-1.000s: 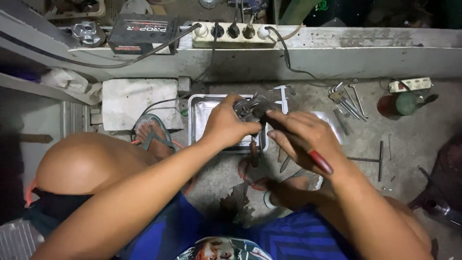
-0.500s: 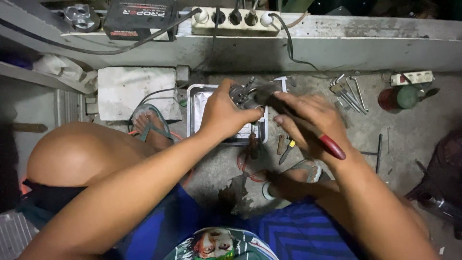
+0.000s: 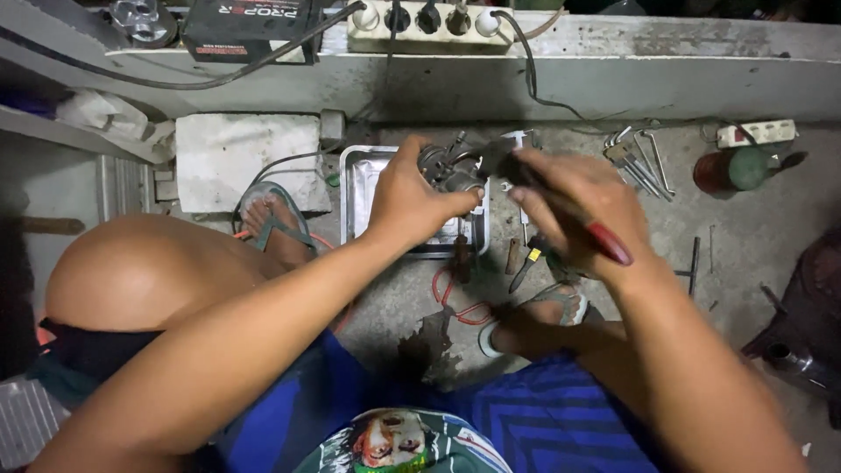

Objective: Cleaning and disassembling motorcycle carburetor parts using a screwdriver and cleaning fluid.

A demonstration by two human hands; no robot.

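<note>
Carburetor (image 3: 448, 171), a small grey cast-metal body with ports and a lever sticking out, sits clenched in the left hand (image 3: 412, 197), held above the far edge of a shallow metal tray (image 3: 359, 197) on the concrete floor (image 3: 753, 245). It looks dense and rigid for its size, probably oily, so slippery on the smooth faces. The solid middle casting, where the left grip already wraps it, seems the safest hold; the thin levers and brass fittings look easier to bend. As far as I can tell its long axis runs roughly left to right, with the open end turned toward the right hand (image 3: 578, 206).

That right grip is closed around a red-handled screwdriver (image 3: 569, 215), whose shaft slants up and leftward so the tip meets the carburetor just beside the left fingertips. The handle end trails back over the right wrist.

Beyond the right grip lie hex keys (image 3: 639, 158) and a green-and-red can (image 3: 736, 169); below both grips, a sandalled foot (image 3: 543, 311).
</note>
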